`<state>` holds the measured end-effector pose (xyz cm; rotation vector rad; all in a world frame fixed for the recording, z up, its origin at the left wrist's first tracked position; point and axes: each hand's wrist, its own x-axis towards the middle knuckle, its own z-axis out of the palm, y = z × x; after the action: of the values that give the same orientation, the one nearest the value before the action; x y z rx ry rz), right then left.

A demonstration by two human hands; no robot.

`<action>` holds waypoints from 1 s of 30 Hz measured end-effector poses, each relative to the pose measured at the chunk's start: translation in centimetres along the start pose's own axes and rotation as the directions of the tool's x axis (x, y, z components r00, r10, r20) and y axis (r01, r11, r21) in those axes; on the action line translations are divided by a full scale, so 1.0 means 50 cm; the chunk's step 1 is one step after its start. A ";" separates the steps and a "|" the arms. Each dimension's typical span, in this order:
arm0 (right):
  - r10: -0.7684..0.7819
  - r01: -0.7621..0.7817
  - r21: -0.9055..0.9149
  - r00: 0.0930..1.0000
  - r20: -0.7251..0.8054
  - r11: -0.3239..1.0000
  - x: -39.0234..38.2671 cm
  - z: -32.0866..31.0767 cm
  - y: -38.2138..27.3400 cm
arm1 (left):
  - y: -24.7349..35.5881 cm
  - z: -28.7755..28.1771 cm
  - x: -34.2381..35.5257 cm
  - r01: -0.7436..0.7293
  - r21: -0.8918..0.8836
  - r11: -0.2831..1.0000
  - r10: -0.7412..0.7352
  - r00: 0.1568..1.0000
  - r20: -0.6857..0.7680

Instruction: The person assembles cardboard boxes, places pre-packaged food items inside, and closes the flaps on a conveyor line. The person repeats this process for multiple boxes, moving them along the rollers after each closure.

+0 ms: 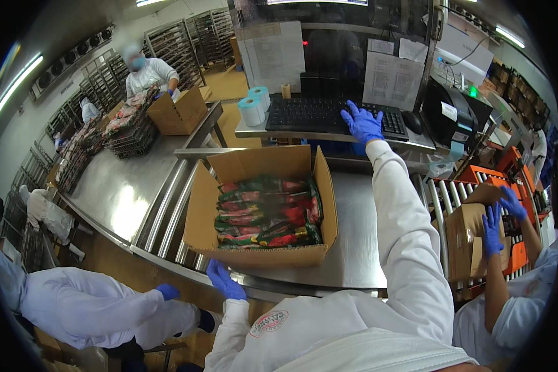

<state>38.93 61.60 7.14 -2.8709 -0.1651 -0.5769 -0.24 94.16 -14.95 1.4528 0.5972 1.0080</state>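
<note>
An open cardboard box (261, 255) stands on the steel surface in front of me. Inside it, several red and dark green packets (270, 211) lie in rows. My left hand (226, 281), in a blue glove, is at the near left corner of the box with its fingers stretched toward the cardboard; whether it touches is hard to make out. My right hand (364, 124), also blue-gloved, reaches forward over the black keyboard (307, 116). Its fingers are spread, with their tips on or just above the keys. The keyboard rests on a raised steel shelf beyond the box.
Two label rolls (252, 110) stand left of the keyboard, a mouse (411, 122) and a black printer (447, 111) to its right. A co-worker handles another box (466, 242) on the right roller conveyor (441, 208). At left, a person passes close to the steel table (115, 192).
</note>
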 end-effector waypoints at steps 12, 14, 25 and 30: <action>-0.081 0.073 -0.078 0.991 -0.108 0.994 -0.003 0.012 -0.002 | 0.038 0.006 -0.003 0.059 -0.089 0.994 -0.066 0.995 -0.072; -0.067 0.055 -0.084 0.988 -0.140 0.995 -0.015 -0.011 -0.002 | 0.053 0.005 0.012 0.151 -0.196 0.969 -0.157 0.988 -0.013; -0.609 0.469 0.863 0.746 -0.271 0.190 -0.291 0.015 -0.135 | 0.421 0.094 0.175 -0.723 0.353 0.594 -0.186 0.303 0.935; -0.631 0.548 0.495 0.776 0.000 0.674 -0.370 0.085 -0.319 | 0.434 0.200 0.176 -0.837 0.333 0.434 -0.503 0.081 0.860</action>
<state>21.13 76.77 -1.09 -2.3283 -1.1432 -0.3103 8.32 92.88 9.00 2.8419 -0.3954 -0.6475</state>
